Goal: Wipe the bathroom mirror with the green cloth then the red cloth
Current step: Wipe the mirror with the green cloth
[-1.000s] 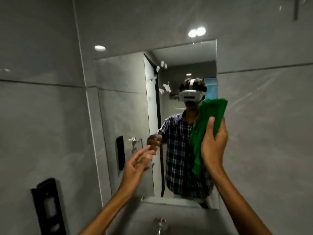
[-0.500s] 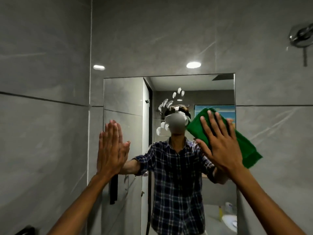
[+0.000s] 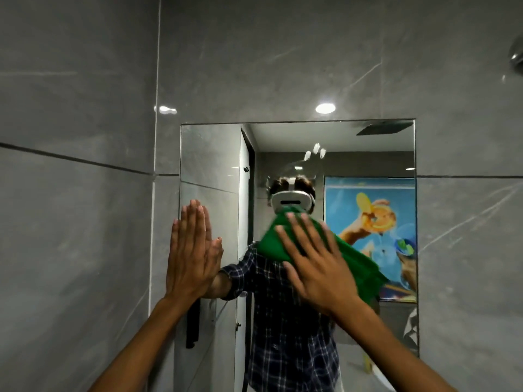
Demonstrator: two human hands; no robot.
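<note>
The right hand (image 3: 317, 264) lies flat with fingers spread, pressing the green cloth (image 3: 359, 267) against the middle of the mirror (image 3: 215, 165). The left hand (image 3: 192, 250) is flat, fingers together, at the mirror's left edge, holding nothing.

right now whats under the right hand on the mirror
The green cloth lies under the right hand, spread flat against the mirror. The glass beneath the cloth is covered, so its state cannot be seen.
</note>
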